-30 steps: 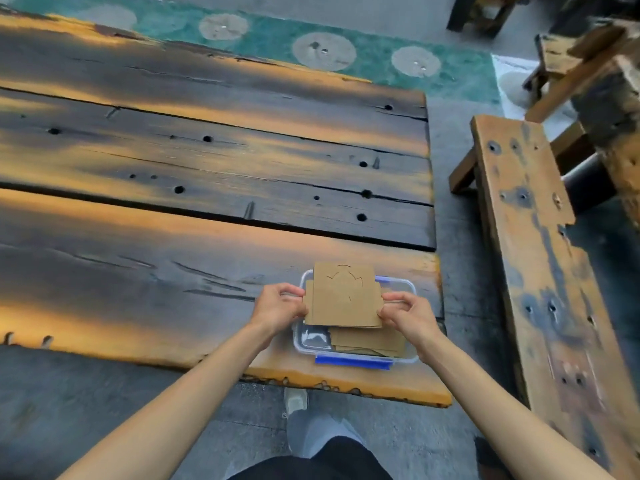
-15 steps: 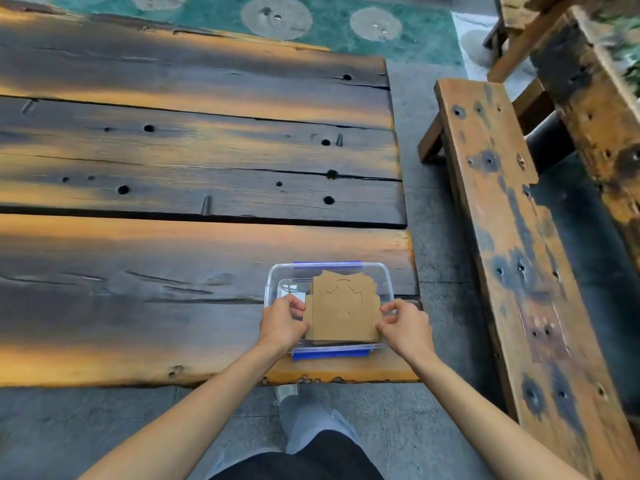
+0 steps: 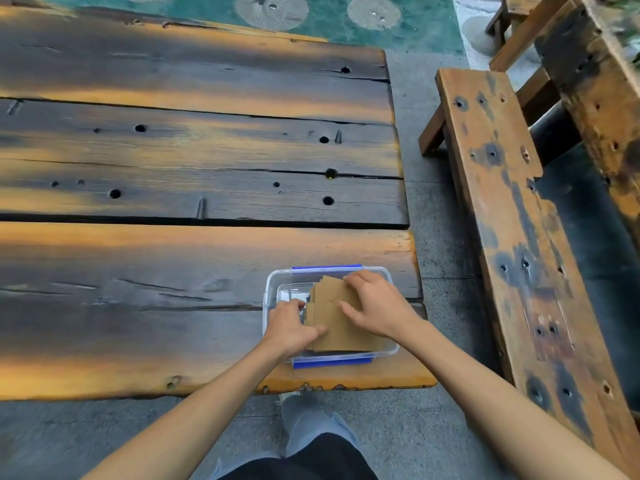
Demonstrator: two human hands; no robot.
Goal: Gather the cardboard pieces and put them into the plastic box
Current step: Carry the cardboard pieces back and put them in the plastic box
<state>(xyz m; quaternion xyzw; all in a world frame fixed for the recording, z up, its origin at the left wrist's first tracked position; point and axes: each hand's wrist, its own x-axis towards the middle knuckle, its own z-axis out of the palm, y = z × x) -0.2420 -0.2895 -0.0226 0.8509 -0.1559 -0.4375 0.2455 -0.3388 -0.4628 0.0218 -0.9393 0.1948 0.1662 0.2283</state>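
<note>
A stack of brown cardboard pieces lies inside the clear plastic box, which has blue clips and sits at the near right corner of the wooden table. My left hand grips the stack's left edge, with the thumb on top and the fingers curled down inside the box. My right hand rests flat on top of the stack, fingers bent over its far edge and thumb spread out. The lower pieces are hidden under the top one.
A long weathered wooden bench runs along the right, with a narrow grey floor gap between it and the table. More wooden furniture stands at the far right. My grey shoe is below the table edge.
The stack has gone from above the box down into it. My right hand has shifted from the stack's right edge onto its top. The view has moved closer.
</note>
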